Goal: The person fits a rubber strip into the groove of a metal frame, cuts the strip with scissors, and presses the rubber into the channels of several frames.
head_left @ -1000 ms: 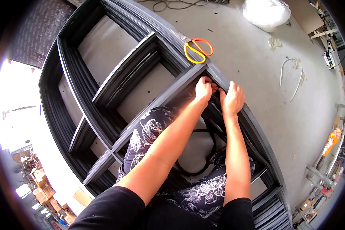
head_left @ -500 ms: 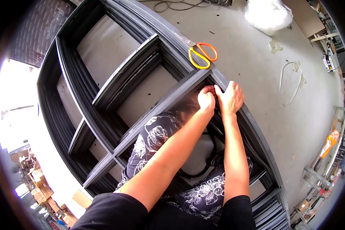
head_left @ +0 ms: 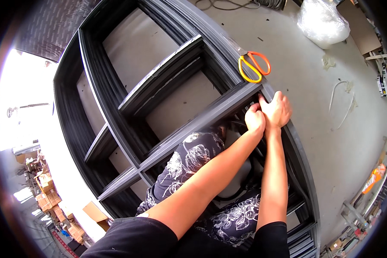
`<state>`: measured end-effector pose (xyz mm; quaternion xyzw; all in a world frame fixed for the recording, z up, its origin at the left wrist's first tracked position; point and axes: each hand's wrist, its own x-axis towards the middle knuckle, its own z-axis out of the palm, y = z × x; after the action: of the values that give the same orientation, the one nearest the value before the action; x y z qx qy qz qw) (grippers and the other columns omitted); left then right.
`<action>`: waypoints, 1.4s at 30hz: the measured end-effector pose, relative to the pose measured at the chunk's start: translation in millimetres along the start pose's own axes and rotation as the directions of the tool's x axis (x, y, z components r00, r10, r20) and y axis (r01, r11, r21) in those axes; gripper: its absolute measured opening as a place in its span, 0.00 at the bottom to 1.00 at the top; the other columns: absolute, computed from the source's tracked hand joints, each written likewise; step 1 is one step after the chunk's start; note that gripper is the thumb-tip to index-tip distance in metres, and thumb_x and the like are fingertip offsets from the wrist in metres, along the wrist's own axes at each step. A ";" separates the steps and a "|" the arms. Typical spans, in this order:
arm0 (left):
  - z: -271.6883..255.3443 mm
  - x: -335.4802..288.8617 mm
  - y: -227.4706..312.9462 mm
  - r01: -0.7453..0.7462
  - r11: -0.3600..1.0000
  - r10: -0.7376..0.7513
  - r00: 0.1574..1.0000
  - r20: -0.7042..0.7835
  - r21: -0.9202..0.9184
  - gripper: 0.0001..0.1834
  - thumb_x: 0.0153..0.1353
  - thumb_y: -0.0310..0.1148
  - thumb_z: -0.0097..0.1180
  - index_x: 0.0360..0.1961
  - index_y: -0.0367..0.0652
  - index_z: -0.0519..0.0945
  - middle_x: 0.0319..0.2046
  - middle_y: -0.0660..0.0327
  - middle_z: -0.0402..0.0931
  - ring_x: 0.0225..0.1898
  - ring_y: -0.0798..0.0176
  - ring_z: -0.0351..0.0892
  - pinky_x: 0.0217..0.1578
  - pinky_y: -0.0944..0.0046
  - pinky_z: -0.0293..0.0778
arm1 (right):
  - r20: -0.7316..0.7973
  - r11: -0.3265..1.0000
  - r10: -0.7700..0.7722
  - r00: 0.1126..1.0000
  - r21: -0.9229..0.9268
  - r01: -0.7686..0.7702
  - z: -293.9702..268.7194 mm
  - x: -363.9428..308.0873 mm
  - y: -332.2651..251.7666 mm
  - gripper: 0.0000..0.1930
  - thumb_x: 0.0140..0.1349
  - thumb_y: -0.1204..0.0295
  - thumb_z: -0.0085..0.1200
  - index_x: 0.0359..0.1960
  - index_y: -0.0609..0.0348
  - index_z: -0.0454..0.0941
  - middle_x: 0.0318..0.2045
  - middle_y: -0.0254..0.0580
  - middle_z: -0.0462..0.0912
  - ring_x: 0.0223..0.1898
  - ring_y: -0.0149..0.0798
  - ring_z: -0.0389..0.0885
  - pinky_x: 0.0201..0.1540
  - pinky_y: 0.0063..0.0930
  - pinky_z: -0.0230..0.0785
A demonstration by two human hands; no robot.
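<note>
A stack of dark grey window-like frames (head_left: 193,112), split by crossbars, lies in front of me. Both my hands meet at the inner corner of one opening, at the right end of a long crossbar. My left hand (head_left: 256,119) is closed, its fingertips hidden in the corner's shadow. Right beside it, my right hand (head_left: 277,111) curls over the outer rail with its thumb reaching into the corner. What the fingers pinch there, if anything, cannot be made out. Scissors (head_left: 249,72) with one yellow and one orange handle rest on the frame just beyond my hands.
My legs in patterned trousers (head_left: 193,155) are inside the frame opening. On the floor to the right lie a clear plastic bag (head_left: 322,23) and a thin pale loop of strip (head_left: 332,103). Cardboard boxes (head_left: 49,200) are piled at the lower left.
The whole view has shifted, so the frames and scissors appear farther right. My hands have drawn slightly closer together at the same corner. The scissors stay in place on the frame.
</note>
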<state>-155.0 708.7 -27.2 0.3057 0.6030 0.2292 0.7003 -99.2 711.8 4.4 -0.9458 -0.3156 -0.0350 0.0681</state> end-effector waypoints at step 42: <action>1.7 -18.0 -21.1 0.102 0.956 -0.254 0.755 0.604 0.274 0.15 0.69 0.33 0.54 0.45 0.30 0.68 0.45 0.45 0.77 0.49 0.48 0.81 0.52 0.56 0.81 | 0.771 -0.715 0.451 0.449 0.613 -0.336 -16.9 -177.7 220.9 0.09 0.69 0.75 0.53 0.41 0.70 0.69 0.38 0.57 0.81 0.41 0.49 0.85 0.41 0.28 0.84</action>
<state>-157.3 681.1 -29.3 0.3829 0.3801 -0.0247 0.8416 -108.5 429.1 -21.9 -0.4674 0.3523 0.2281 0.7781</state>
